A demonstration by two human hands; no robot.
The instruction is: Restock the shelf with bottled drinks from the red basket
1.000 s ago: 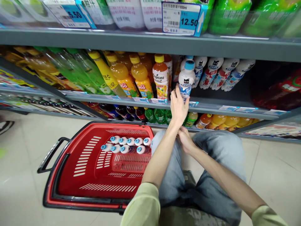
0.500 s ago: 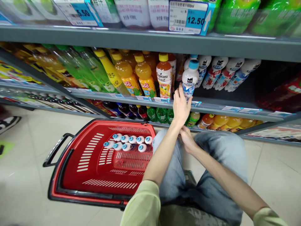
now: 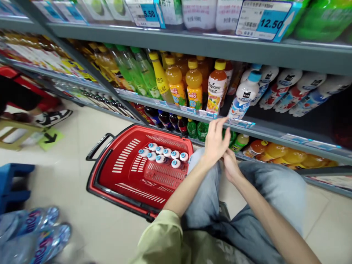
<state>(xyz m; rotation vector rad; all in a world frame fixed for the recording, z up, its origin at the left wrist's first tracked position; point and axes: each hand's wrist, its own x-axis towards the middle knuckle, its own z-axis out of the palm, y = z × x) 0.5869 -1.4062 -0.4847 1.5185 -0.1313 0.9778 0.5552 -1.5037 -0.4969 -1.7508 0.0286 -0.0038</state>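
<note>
A white bottle with a blue cap (image 3: 244, 96) stands upright at the front edge of the middle shelf. Just below and left of it is my left hand (image 3: 217, 141), open, its fingers stretched out and thumb apart, near the shelf edge and clear of the bottle. My right hand (image 3: 231, 165) is closed beside the left wrist, above my knees. Its fingertips are partly hidden behind the left hand, so I cannot make out anything in them. A red shopping basket (image 3: 121, 187) on the floor at left holds several white bottles with blue caps (image 3: 166, 153).
Juice bottles (image 3: 194, 88) line the middle shelf (image 3: 176, 108), with white-capped bottles (image 3: 287, 88) leaning to the right. Orange drinks (image 3: 276, 152) lie below. Packs of bottled water (image 3: 35, 234), a blue stool (image 3: 16, 183) and another person's shoe (image 3: 53, 117) are at left.
My left hand has let go of the blue-capped bottle and dropped down from it; the bottle stays on the shelf. The view has swung left, showing the stool and water packs.
</note>
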